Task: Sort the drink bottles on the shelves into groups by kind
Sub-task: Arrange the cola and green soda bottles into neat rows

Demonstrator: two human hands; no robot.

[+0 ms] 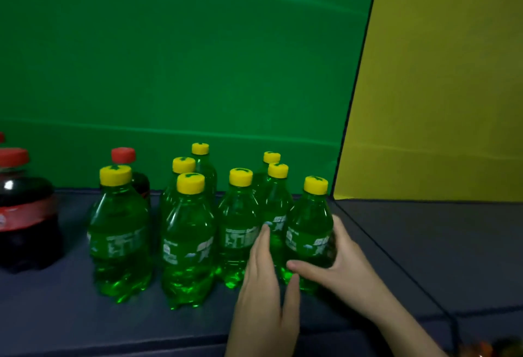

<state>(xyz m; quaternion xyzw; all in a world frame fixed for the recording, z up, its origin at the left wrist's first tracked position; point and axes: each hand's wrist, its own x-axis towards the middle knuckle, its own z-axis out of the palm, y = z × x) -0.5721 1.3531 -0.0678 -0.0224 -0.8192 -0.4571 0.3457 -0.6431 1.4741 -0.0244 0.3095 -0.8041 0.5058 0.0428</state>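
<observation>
Right now the right hand (342, 257) has its grip curled round the rightmost green clear-plastic bottle with a yellow screw cap (310, 232), which stands on the dark blue shelf (424, 243) among its kind. The left hand (263, 280) rests straight-fingered against the neighbouring green bottle (276, 209), holding nothing. The smooth, waisted plastic looks slippery, so I'd keep the hold low and the bottle upright.

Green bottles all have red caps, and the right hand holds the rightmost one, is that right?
No. The head view shows the green bottles have yellow caps; the red caps are on the dark cola bottles. The right hand does hold the rightmost green bottle.
</observation>
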